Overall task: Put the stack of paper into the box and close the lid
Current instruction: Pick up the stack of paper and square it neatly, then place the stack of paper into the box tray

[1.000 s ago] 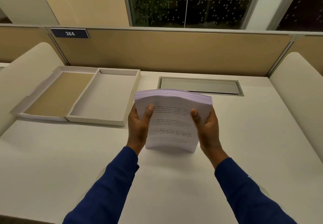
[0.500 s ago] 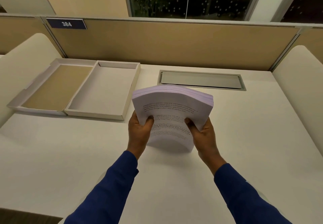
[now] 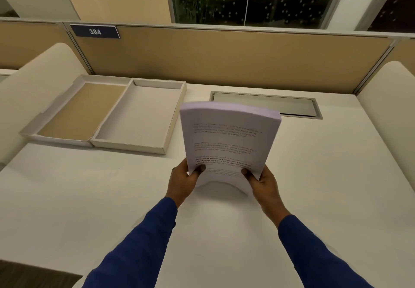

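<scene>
A thick stack of printed paper (image 3: 226, 139) is held upright above the white desk, its lower edge bowed upward. My left hand (image 3: 183, 182) grips its lower left corner and my right hand (image 3: 261, 183) grips its lower right corner, thumbs on the front sheet. The open box (image 3: 139, 116), a shallow white tray, lies flat to the left of the stack with nothing inside. Its lid (image 3: 78, 110), with a brown inner face, lies opened out on the box's left side.
A metal cable hatch (image 3: 265, 105) is set into the desk behind the stack. A beige partition (image 3: 224, 60) with a "384" sign closes the back. Rounded white dividers (image 3: 33, 81) stand at both sides of the desk.
Both hands have slid down from the stack's sides to its bottom corners. The stack now stands taller and nearer to upright.
</scene>
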`<state>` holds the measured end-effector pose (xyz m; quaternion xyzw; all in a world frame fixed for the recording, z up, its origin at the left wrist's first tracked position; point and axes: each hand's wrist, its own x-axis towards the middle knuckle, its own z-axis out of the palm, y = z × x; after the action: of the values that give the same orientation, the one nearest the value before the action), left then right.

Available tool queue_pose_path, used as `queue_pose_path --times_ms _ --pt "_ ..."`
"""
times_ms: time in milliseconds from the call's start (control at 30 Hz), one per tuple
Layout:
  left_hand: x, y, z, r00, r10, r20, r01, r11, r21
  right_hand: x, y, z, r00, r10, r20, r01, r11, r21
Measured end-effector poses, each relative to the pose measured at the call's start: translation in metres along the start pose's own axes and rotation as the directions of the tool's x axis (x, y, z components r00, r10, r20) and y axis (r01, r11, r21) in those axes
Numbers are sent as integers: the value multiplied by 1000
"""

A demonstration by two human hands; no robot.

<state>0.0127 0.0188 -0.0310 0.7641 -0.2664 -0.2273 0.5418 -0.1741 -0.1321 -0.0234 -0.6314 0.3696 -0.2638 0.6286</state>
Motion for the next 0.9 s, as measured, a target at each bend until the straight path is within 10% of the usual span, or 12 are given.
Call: queue_pose_path --times_ms 467,900 --pt "54 -4 -110 996 78 32 -81 992 94 28 -39 109 999 48 -19 -47 999 20" --pt "212 -23 -287 904 -357 236 379 924 -55 144 -74 302 993 112 24 -113 993 39"
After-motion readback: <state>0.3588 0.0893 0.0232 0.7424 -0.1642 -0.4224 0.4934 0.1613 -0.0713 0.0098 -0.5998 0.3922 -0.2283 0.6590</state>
